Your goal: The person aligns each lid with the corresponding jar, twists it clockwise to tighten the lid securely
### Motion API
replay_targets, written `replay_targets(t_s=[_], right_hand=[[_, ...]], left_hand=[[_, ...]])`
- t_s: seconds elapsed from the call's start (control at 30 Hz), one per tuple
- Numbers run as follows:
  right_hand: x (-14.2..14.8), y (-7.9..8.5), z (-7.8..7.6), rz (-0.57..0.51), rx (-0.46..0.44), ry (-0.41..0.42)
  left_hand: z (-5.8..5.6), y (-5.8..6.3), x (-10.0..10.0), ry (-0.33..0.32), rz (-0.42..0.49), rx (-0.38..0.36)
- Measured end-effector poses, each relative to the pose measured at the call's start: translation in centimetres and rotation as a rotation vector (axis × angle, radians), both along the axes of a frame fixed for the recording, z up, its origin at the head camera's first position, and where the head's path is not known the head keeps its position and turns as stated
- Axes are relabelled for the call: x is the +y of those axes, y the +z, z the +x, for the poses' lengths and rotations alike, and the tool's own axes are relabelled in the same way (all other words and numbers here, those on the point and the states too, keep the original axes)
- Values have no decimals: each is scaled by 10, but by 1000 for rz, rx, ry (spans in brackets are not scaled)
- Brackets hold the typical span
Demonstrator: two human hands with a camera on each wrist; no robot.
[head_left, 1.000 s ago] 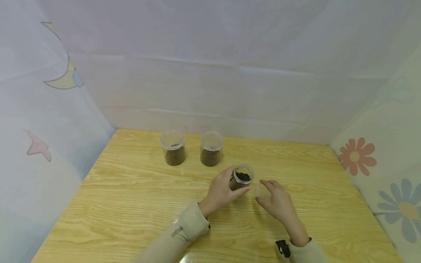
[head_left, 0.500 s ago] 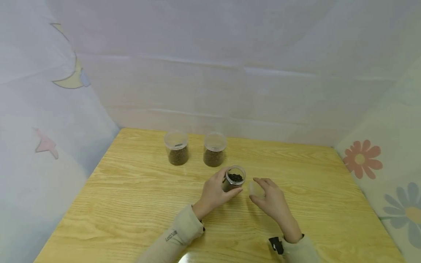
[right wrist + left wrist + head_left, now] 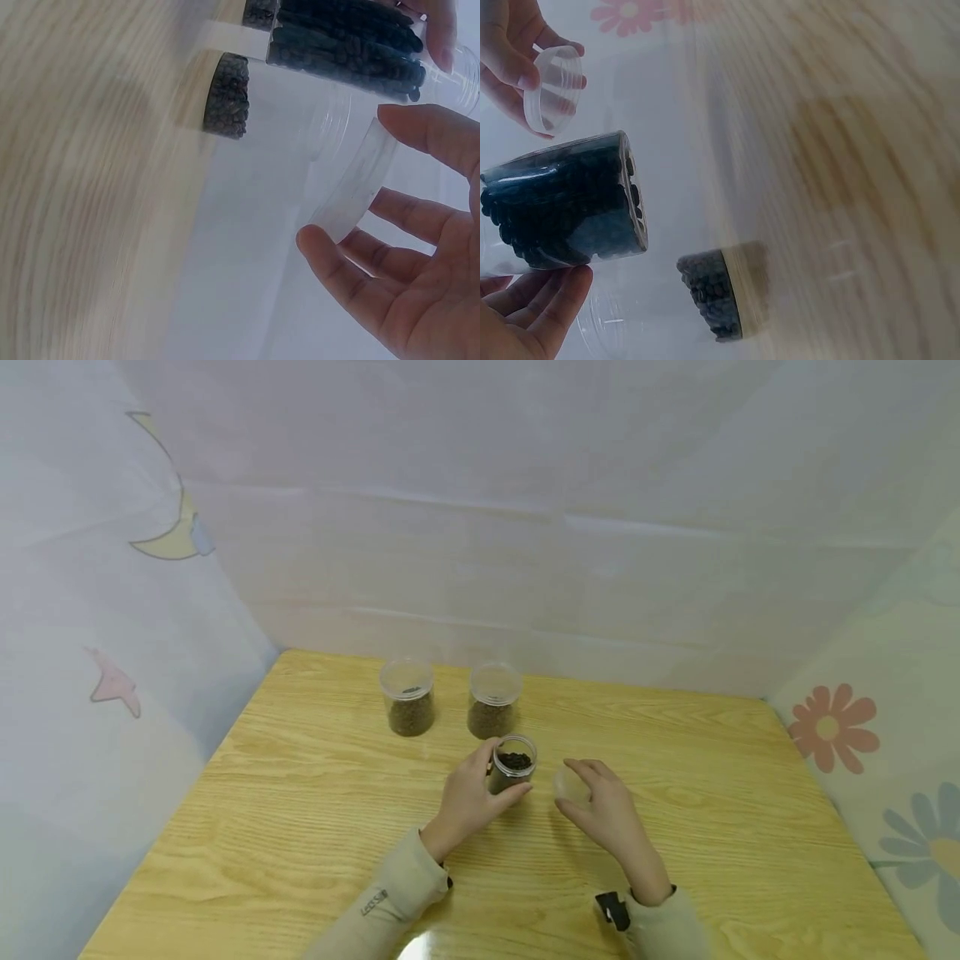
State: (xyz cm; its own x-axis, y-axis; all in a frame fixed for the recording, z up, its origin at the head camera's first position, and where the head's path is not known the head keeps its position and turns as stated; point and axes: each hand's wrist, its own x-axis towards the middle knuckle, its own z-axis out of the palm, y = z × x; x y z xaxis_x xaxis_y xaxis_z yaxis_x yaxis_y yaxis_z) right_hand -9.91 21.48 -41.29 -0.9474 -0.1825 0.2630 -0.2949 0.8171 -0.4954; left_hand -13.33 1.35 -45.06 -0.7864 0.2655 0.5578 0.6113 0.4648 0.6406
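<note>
My left hand (image 3: 467, 797) grips a clear jar (image 3: 514, 763) part filled with dark beans, its mouth uncovered. In the left wrist view this jar (image 3: 570, 202) is raised over the table, fingers (image 3: 562, 307) curled round its side. Just to its right, my right hand (image 3: 606, 806) holds a translucent round lid (image 3: 572, 785) by the edge. The right wrist view has the lid (image 3: 356, 180) pinched between thumb and fingers, apart from the jar.
Two lidded clear jars, a left one (image 3: 408, 697) and a right one (image 3: 493, 702), stand near the back of the wooden table (image 3: 300, 827), each part filled with dark contents. A pale cloth wall (image 3: 487, 527) rises behind, with patterned cloth at both sides.
Both hands, with the jar and the lid, have shifted left in the head view. The lid now shows more of its round face. The view itself has turned slightly.
</note>
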Motion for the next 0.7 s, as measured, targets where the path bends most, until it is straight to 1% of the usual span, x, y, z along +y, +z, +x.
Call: replay_targets(t_s=[0.17, 0.37, 0.7], right_hand=[[-6, -1, -4, -9, -10, 12], [-17, -1, -9, -30, -13, 38], [-32, 3, -15, -52, -66, 53]], left_hand=[[0, 0, -9, 25, -3, -20], [0, -1, -21, 57, -3, -16], [-3, -2, -35, 79, -8, 35]])
